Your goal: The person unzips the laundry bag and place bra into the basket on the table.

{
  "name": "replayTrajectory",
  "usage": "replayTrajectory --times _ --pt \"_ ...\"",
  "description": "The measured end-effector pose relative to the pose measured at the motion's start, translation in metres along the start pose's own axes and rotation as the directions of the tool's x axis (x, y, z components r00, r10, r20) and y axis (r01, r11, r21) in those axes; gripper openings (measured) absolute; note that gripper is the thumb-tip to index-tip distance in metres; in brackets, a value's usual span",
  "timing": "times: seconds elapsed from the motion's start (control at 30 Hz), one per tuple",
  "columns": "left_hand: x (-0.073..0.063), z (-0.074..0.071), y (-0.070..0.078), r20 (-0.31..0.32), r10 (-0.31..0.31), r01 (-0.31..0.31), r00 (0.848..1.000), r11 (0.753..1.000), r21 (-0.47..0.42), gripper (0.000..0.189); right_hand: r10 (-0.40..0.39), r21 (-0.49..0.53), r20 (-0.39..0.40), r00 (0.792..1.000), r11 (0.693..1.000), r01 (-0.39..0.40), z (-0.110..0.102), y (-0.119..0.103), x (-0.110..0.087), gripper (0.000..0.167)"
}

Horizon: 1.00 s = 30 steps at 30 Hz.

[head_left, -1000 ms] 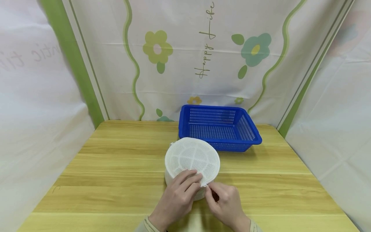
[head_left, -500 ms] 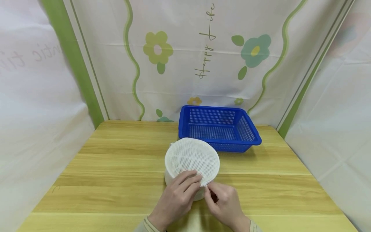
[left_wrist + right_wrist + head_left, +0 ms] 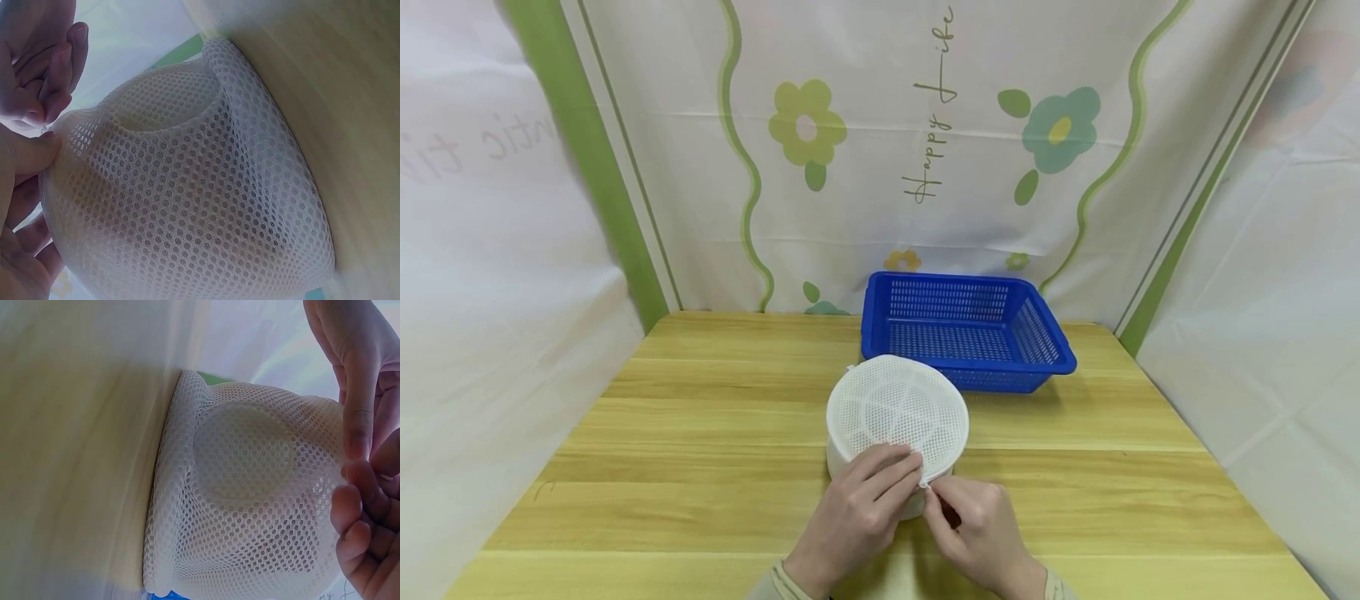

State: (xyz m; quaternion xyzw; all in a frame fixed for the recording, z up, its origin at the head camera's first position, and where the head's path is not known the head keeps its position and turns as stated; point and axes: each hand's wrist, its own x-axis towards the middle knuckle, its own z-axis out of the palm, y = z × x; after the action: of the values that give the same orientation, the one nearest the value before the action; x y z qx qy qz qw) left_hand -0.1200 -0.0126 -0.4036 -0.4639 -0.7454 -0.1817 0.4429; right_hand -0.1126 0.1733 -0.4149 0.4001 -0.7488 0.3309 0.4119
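Note:
A round white mesh laundry bag stands upright on the table, its netted top facing up. My left hand lays its fingers over the near part of the top, and its thumb grips the rim from the side. Just right of it, my right hand pinches a small white zipper pull at the near rim, its other fingers curled. The pull is mostly covered by the fingertips. Through the mesh side a pale round disc shape shows.
Behind the bag sits a blue perforated basket, close to its far right side. The wooden table reaches back to a flowered white curtain, with white fabric walls on both sides.
My right hand has shifted slightly left along the rim with the zipper pull, closer to the left fingertips. The left hand, bag and basket stay nearly in place.

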Motion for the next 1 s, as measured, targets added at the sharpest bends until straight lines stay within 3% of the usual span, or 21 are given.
replayTrajectory --times 0.7,1.0 --pt "0.0005 -0.0021 0.0002 -0.029 0.015 -0.014 0.999 1.000 0.023 0.029 0.065 -0.063 -0.043 0.997 0.996 -0.068 -0.0005 0.0040 -0.0032 0.018" --pt "0.0023 -0.0017 -0.0003 -0.049 0.006 -0.006 0.999 1.000 0.005 0.028 -0.017 0.020 -0.010 1.000 1.000 0.017 -0.0006 0.0032 0.0007 0.019"
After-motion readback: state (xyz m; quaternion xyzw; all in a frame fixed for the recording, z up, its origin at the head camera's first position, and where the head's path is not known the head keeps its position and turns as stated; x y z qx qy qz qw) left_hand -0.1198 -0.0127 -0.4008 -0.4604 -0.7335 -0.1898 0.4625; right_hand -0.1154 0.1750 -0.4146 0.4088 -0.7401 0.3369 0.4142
